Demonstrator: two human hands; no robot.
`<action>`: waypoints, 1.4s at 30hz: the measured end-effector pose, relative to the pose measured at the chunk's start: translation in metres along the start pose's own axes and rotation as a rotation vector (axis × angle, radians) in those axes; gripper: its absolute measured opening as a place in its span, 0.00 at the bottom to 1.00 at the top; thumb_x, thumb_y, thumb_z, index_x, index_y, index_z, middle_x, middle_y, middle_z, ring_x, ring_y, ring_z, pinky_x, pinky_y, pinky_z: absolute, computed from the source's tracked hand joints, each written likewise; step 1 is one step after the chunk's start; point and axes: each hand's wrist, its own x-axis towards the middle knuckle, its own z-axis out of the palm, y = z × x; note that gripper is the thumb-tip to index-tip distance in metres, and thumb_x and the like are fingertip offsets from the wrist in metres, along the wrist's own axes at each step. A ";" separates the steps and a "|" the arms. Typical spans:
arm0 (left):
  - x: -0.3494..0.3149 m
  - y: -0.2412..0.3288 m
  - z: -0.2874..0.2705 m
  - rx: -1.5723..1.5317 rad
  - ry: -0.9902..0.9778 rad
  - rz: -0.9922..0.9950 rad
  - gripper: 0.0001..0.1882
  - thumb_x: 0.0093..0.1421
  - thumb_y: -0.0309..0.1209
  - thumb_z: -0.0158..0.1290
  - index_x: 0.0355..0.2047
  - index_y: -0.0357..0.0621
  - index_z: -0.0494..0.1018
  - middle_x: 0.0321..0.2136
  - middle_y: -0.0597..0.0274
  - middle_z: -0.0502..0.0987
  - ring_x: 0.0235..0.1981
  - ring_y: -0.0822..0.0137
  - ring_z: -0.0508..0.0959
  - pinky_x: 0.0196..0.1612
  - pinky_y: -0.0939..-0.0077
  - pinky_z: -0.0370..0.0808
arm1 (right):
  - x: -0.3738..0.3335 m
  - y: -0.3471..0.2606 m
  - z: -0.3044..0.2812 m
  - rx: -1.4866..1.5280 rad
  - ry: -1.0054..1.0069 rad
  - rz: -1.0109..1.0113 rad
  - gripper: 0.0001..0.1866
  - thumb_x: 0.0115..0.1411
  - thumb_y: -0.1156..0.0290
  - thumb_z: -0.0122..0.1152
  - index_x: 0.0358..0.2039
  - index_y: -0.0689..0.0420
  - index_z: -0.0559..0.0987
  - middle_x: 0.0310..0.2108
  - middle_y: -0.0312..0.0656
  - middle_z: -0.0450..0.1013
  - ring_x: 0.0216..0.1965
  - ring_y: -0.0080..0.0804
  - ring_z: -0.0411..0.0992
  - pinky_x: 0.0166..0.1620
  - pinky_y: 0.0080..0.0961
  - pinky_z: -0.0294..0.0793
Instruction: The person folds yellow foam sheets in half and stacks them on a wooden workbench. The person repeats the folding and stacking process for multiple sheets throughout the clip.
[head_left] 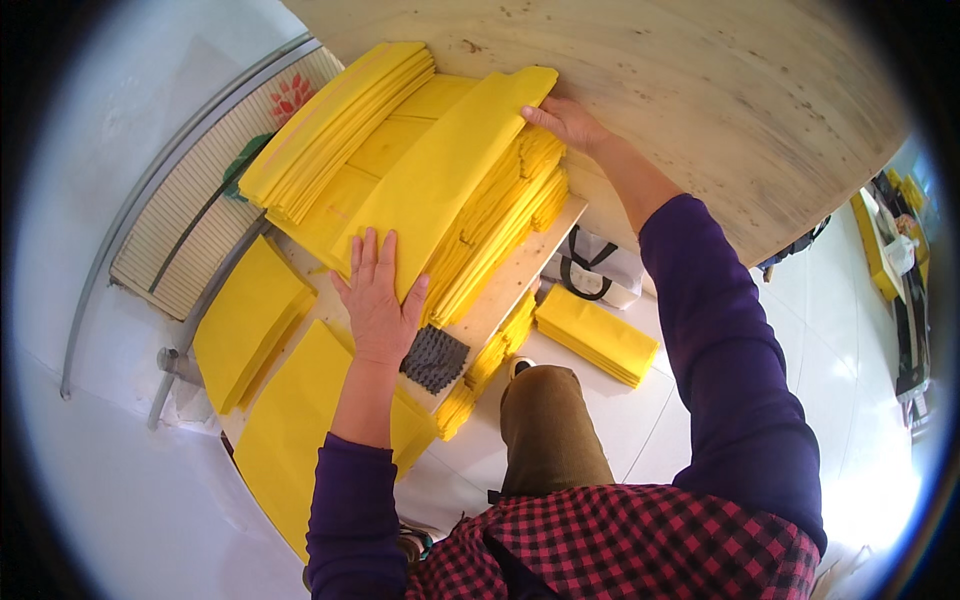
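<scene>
A long strip of yellow folded cloth [440, 165] lies on top of a stack of yellow cloth pieces [500, 225], whose layered edges face right. My left hand [376, 290] rests on its near end, fingers spread and thumb by the right edge. At the far end, my right hand [568, 122] grips the strip's corner with the thumb on top; its other fingers are mostly hidden. Left of the strip stands another thick pile of yellow cloth [335, 135], with flat yellow cloth [385, 140] between the two.
A wooden board [700, 100] rises behind the stacks. More yellow cloth [250, 325] lies left of my left arm, and a dark grey textured piece [436, 358] sits near the table edge. On the floor are a yellow bundle [597, 335] and a white bag with black handles [605, 265].
</scene>
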 end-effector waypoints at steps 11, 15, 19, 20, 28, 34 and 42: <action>0.000 0.000 0.001 -0.007 0.007 -0.005 0.33 0.62 0.54 0.44 0.62 0.51 0.58 0.64 0.53 0.54 0.67 0.52 0.50 0.62 0.33 0.38 | -0.006 0.013 0.007 -0.351 0.043 -0.294 0.34 0.65 0.41 0.32 0.59 0.54 0.66 0.61 0.53 0.59 0.65 0.50 0.49 0.66 0.44 0.45; 0.002 -0.001 -0.001 0.002 0.008 0.009 0.33 0.61 0.54 0.44 0.62 0.51 0.58 0.64 0.53 0.55 0.67 0.52 0.51 0.62 0.33 0.38 | -0.013 0.015 0.012 -0.214 0.166 -0.372 0.33 0.65 0.42 0.37 0.56 0.57 0.69 0.55 0.53 0.65 0.61 0.50 0.57 0.63 0.42 0.51; 0.002 -0.001 -0.007 -0.014 -0.007 0.014 0.35 0.60 0.54 0.46 0.62 0.50 0.57 0.64 0.52 0.55 0.67 0.50 0.51 0.62 0.32 0.37 | -0.031 0.019 0.020 0.056 0.323 -0.280 0.30 0.63 0.45 0.44 0.51 0.59 0.71 0.47 0.52 0.71 0.53 0.49 0.65 0.57 0.36 0.60; 0.002 -0.001 -0.008 -0.027 -0.008 0.019 0.35 0.60 0.54 0.46 0.63 0.50 0.57 0.64 0.51 0.55 0.66 0.49 0.51 0.62 0.32 0.37 | -0.036 0.020 0.021 0.121 0.361 -0.165 0.28 0.63 0.47 0.47 0.49 0.60 0.72 0.46 0.52 0.72 0.51 0.49 0.66 0.56 0.35 0.63; 0.001 0.002 -0.015 -0.306 0.148 -0.010 0.38 0.61 0.51 0.47 0.65 0.43 0.50 0.66 0.42 0.46 0.68 0.45 0.43 0.64 0.42 0.36 | -0.041 0.008 0.008 0.108 0.640 -0.176 0.22 0.66 0.54 0.48 0.48 0.61 0.73 0.47 0.51 0.71 0.50 0.43 0.67 0.55 0.31 0.64; -0.003 0.020 -0.014 -0.738 0.225 -0.312 0.35 0.68 0.47 0.38 0.67 0.40 0.43 0.68 0.42 0.35 0.69 0.50 0.36 0.67 0.59 0.38 | -0.022 -0.002 0.020 0.134 0.661 -0.216 0.21 0.64 0.57 0.48 0.47 0.61 0.73 0.48 0.52 0.70 0.51 0.51 0.65 0.56 0.36 0.62; 0.007 0.020 -0.019 -1.027 0.247 -0.483 0.37 0.67 0.51 0.36 0.67 0.40 0.41 0.68 0.46 0.34 0.69 0.55 0.36 0.68 0.64 0.37 | -0.027 0.004 0.024 0.027 0.773 -0.265 0.16 0.56 0.72 0.59 0.46 0.57 0.75 0.48 0.46 0.70 0.52 0.47 0.65 0.55 0.34 0.65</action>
